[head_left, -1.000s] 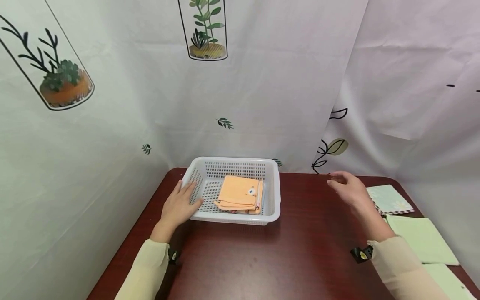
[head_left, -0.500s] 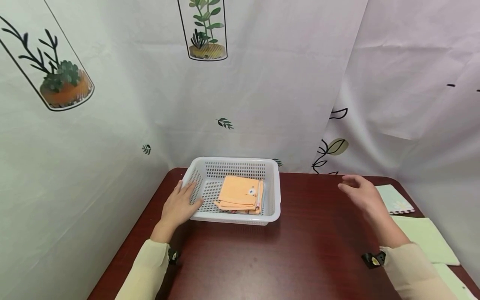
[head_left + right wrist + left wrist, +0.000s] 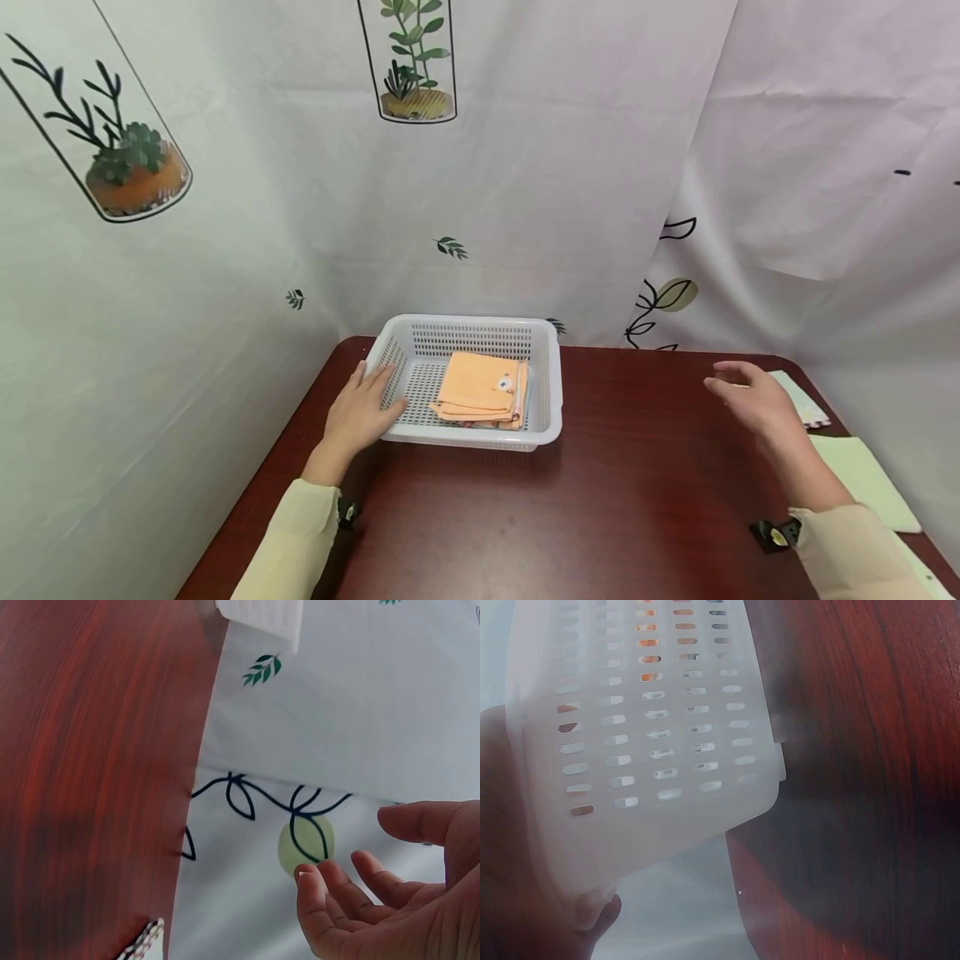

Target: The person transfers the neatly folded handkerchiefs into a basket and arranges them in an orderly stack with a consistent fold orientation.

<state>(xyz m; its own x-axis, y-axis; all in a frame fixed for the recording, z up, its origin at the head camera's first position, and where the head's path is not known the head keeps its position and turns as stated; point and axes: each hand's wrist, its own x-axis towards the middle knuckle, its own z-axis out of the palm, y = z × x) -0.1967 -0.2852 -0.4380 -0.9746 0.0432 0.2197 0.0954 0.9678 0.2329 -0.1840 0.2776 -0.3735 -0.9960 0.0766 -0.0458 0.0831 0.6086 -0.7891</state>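
Folded orange cloth, marked with a small white patch, lies in a white slotted plastic basket, toward the 3 o'clock side of its floor, with edges of other fabric showing beneath. With the basket as the middle of the dial in the head view, a person's left hand rests between 8 and 9 o'clock on the dark red desk, its fingers spread wide and nearly straight across the basket's rim, thumb reaching over the near edge, touching without closing around it. In the left wrist view, orange shows through the slots of the basket's side.

At about 3 o'clock, well apart from the basket, the right hand hovers with thumb held away from loosely curved fingers, which have hold of nothing. Partly hidden behind it, also near 3 o'clock, is a pale cloth with checked trim. A light green cloth lies just past 3 o'clock, and a second green cloth shows just short of 4, beside the right cream sleeve. A black strap circles the right wrist. Toward 12 o'clock hangs a white backdrop printed with leaves and plants.
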